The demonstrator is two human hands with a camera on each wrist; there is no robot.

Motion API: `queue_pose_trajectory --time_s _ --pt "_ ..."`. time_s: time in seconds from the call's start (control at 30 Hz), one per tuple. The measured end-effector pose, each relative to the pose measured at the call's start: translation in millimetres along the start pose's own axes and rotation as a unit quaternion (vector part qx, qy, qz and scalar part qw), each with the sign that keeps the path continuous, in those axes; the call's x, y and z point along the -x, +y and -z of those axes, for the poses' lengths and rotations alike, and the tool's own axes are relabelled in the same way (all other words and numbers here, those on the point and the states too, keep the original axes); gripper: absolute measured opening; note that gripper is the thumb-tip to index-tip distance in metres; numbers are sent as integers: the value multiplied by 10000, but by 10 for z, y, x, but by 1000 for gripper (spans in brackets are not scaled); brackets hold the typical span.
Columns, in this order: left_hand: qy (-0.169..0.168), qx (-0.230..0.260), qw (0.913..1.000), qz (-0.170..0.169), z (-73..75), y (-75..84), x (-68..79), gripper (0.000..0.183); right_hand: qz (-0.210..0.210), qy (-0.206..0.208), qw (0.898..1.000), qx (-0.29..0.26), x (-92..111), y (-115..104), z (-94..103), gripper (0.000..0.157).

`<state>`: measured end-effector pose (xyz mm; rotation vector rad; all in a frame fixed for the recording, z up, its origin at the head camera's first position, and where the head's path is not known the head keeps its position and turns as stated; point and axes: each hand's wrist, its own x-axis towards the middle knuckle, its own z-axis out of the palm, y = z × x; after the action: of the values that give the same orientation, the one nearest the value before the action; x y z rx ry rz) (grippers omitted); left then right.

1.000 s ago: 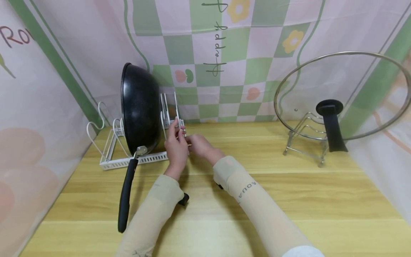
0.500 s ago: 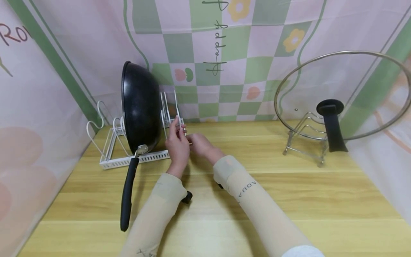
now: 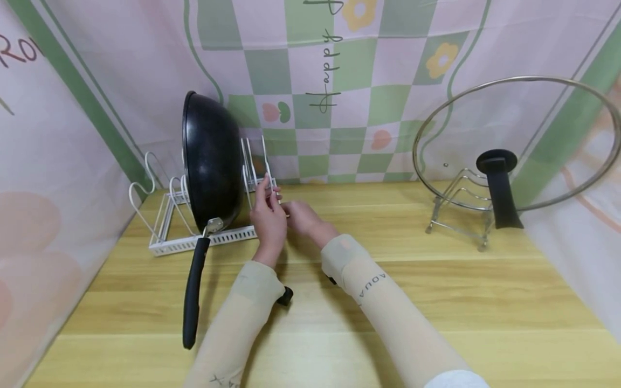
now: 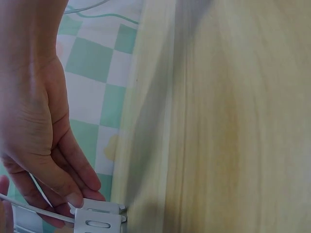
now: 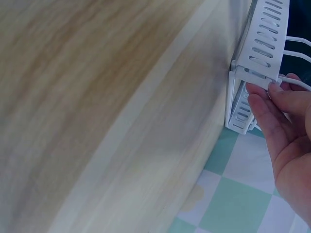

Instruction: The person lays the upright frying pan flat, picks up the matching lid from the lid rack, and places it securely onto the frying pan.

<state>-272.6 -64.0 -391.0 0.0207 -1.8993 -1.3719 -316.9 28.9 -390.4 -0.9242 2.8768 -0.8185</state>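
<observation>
Rack (image 3: 233,235) barely shifted, I pinch its end with left hand (image 3: 270,220) and right hand (image 3: 303,217), so my hold seems steady.

In the head view, the left hand (image 3: 269,218) hides the near right corner of the white slotted rack with wire hoops (image 3: 177,246); at the same grip, the fingertips of the right hand (image 3: 302,217) are out of sight. Left of the grip, the rounded black wok (image 3: 211,161) covers the rack's middle. Nearer than the grip, the bottom edge cuts off the beige printed left sleeve (image 3: 235,323).
</observation>
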Motion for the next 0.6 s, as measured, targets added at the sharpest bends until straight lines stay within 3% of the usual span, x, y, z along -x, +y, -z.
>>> queue_pose_trajectory --time_s 0.6 --pt "97 42 9999 13 -69 -4 12 39 99 76 9999 15 16 40 8 17"
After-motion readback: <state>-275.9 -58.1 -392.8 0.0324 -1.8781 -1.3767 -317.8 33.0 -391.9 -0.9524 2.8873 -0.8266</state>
